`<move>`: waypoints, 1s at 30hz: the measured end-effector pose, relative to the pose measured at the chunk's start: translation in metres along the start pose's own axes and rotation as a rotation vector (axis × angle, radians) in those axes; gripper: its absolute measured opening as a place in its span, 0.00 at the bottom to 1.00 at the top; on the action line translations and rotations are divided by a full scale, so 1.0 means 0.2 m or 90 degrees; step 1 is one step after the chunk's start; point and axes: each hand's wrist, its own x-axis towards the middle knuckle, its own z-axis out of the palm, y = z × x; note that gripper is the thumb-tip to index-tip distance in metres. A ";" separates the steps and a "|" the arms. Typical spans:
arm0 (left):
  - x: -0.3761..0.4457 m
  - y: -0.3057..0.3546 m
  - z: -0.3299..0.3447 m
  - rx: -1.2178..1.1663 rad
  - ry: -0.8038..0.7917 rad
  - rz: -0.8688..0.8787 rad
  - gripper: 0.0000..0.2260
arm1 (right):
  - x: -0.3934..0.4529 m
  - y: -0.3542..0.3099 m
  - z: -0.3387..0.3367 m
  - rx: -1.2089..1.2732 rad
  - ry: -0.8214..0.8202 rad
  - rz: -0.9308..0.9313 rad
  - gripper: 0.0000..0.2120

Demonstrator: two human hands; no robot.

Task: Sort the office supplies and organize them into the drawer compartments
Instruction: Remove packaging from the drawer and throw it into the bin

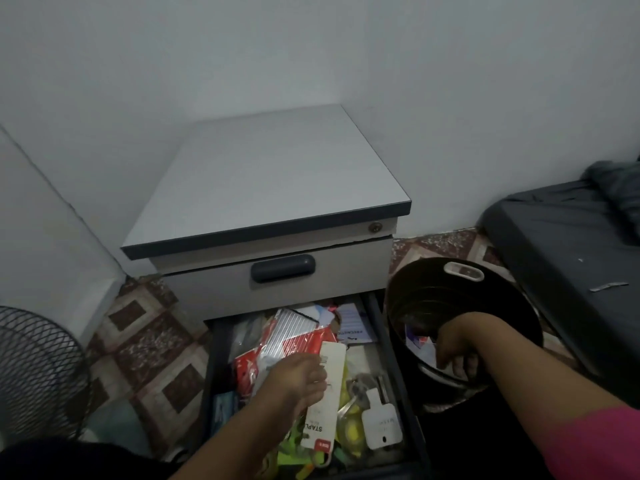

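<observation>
A grey cabinet's lower drawer (pixel 405 393) stands pulled out, crammed with mixed supplies: a red-and-white packet (pixel 298 336), yellow tape rolls (pixel 351 427), green clips (pixel 294 448) and a white tag (pixel 382 426). My left hand (pixel 298 379) rests over the pile, fingers on a long white stapler card (pixel 329 393). My right hand (pixel 457 351) reaches into a black bucket (pixel 512 306) beside the drawer, fingers curled on its near rim; papers (pixel 420 342) lie inside.
The upper drawer (pixel 277 271) with a dark handle is closed. A black fan grille (pixel 38 372) sits at the left on the patterned floor. A dark mattress (pixel 571 244) lies at the right, close behind the bucket. White walls stand behind.
</observation>
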 end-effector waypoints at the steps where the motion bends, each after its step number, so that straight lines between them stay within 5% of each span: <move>1: -0.02 0.00 -0.04 0.036 0.009 0.010 0.05 | -0.02 -0.04 0.02 -0.013 0.063 -0.012 0.22; 4: -0.03 -0.05 -0.18 0.137 0.041 0.068 0.04 | -0.05 -0.18 0.10 -0.060 0.279 -0.102 0.18; 8: 0.05 -0.12 -0.30 0.324 0.167 0.173 0.10 | -0.08 -0.35 0.26 -0.017 0.388 -0.217 0.11; 13: 0.16 -0.17 -0.40 0.605 0.273 0.230 0.13 | -0.02 -0.46 0.47 -0.168 0.366 -0.309 0.15; 20: 0.14 -0.23 -0.32 0.688 0.227 0.112 0.28 | 0.02 -0.50 0.56 -0.227 0.357 -0.248 0.29; 26: 0.15 -0.27 -0.27 0.701 0.257 0.093 0.42 | 0.03 -0.51 0.57 -0.200 0.356 -0.248 0.40; 30: 0.16 -0.29 -0.26 0.731 0.289 0.110 0.43 | 0.02 -0.52 0.58 -0.216 0.365 -0.249 0.44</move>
